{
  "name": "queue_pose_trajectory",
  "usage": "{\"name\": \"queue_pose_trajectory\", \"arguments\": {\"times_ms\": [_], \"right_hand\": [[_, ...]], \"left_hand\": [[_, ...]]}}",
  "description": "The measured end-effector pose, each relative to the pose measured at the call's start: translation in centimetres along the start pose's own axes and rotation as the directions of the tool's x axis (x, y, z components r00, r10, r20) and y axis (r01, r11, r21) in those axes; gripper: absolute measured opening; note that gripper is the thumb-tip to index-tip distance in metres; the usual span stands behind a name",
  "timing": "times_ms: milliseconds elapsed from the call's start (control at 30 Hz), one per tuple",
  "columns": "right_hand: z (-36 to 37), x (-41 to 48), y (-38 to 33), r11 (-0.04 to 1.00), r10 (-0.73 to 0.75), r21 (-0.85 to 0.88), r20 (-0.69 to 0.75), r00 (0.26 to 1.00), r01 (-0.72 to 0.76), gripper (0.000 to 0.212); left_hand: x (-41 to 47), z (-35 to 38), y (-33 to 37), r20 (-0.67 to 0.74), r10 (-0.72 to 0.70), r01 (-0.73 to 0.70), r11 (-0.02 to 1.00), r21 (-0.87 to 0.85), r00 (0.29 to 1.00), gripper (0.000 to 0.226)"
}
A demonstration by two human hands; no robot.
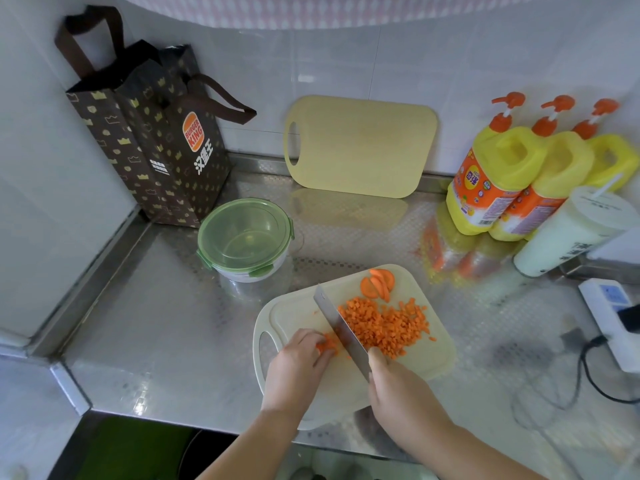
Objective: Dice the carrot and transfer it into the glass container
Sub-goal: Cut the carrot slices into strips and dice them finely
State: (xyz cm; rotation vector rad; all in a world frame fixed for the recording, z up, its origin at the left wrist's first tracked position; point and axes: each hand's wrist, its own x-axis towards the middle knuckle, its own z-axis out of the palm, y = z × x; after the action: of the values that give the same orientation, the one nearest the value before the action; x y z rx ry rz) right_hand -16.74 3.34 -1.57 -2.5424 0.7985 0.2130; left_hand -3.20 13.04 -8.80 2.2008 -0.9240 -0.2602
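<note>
Orange carrot piece point(325, 345) within clenched left grip point(298, 362), just beside knife point(341, 329) in clenched right grip point(394, 386)

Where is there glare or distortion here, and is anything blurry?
Head view: wide-angle bending curves the counter edges; the steel counter mirrors the yellow bottles and the leaning board, with a bright glint front left; the diced carrot and knife look sharp; the bottom edge is dark and soft.

Diced carrot point(384, 325) heaped on the cutting board point(440, 355); lidded glass container point(244, 239) sits beyond.
</note>
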Motion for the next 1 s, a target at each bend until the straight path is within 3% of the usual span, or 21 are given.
{"name": "queue_pose_trajectory", "arguments": {"times_ms": [300,467,833,1000], "right_hand": [[-0.4,-0.8,-1.8,0.99,0.017,-0.138,0.105,0.994,-0.002,0.042],[0.5,-0.5,-1.7,0.98,0.002,-0.199,0.12,0.993,0.022,0.056],[1.7,0.7,-1.6,0.982,0.041,-0.186,0.126,0.991,-0.017,0.054],[1.1,0.6,-0.5,0.999,0.041,-0.017,0.059,0.997,-0.04,0.025]], "left_hand": [[-0.6,-0.6,-0.8,0.017,0.091,-0.093,0.988,0.122,0.996,0.013],[-0.5,-0.1,-1.1,0.059,0.024,-0.033,0.989,0.147,0.998,0.014],[-0.4,0.3,-1.1,0.07,-0.003,-0.009,0.984,0.177,0.998,0.022],[-0.4,0.1,-0.9,0.041,0.01,-0.015,0.992,0.126,0.999,0.014]]}}
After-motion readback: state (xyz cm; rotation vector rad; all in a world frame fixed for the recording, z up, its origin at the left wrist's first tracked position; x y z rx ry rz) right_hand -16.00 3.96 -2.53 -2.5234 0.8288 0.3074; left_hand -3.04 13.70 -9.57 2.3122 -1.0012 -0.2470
